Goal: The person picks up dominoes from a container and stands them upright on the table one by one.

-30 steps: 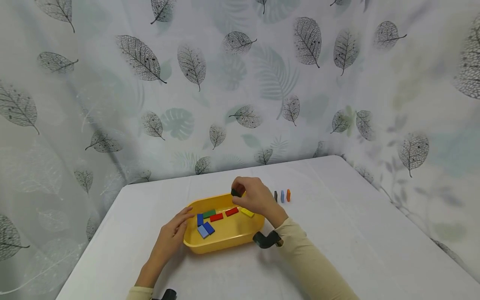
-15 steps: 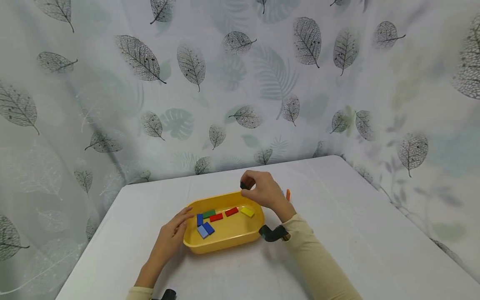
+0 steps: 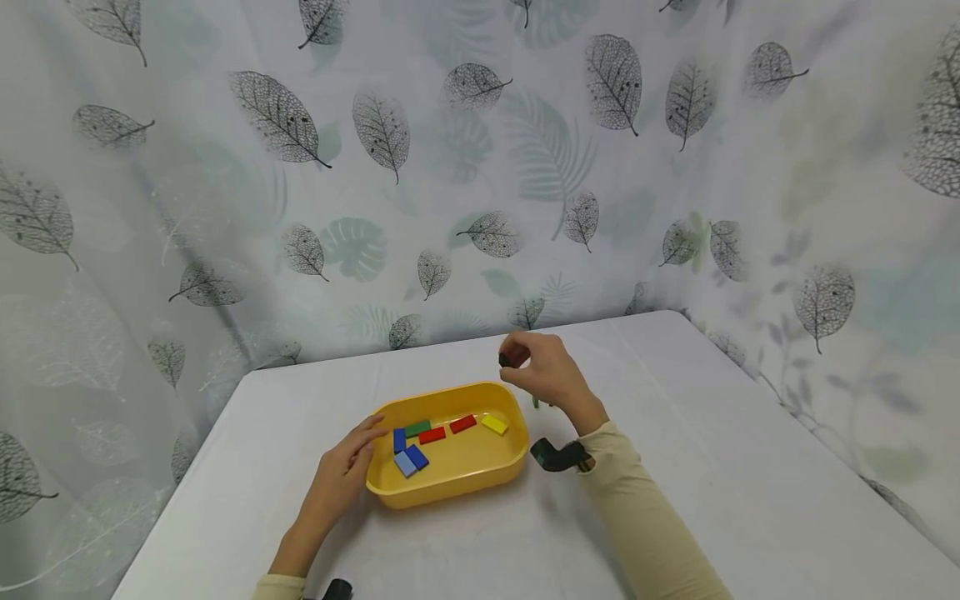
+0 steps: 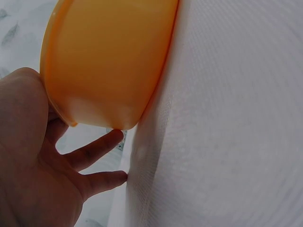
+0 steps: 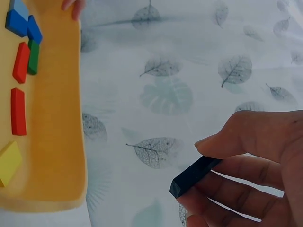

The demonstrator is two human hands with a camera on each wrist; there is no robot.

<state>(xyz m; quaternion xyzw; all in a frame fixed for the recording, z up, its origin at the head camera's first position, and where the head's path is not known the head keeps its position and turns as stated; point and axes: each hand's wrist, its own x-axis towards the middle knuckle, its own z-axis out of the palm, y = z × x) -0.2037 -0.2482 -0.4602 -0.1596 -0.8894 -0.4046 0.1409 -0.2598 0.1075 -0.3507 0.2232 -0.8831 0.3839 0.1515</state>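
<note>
My right hand (image 3: 551,371) is raised past the far right corner of the yellow tray (image 3: 450,483). Between its thumb and fingers it pinches a dark, nearly black block (image 5: 194,177), small and oblong. My left hand (image 3: 345,467) rests at the tray's left end, its fingers fairly straight against the rim and outer wall (image 4: 109,61). Inside the tray lie red blocks (image 3: 432,435), a green block (image 3: 418,427), blue blocks (image 3: 417,456), a light blue block (image 3: 405,463) and a yellow block (image 3: 494,424).
Just beneath my right hand, a green block (image 3: 536,402) shows on the white table (image 3: 750,467); whatever stands behind the hand is hidden. A leaf-patterned curtain (image 3: 480,167) rises along the table's back and sides.
My right hand has moved right and slightly away from me with the dark block, off the tray. It now covers the standing blocks seen earlier. The left hand and tray stay put.
</note>
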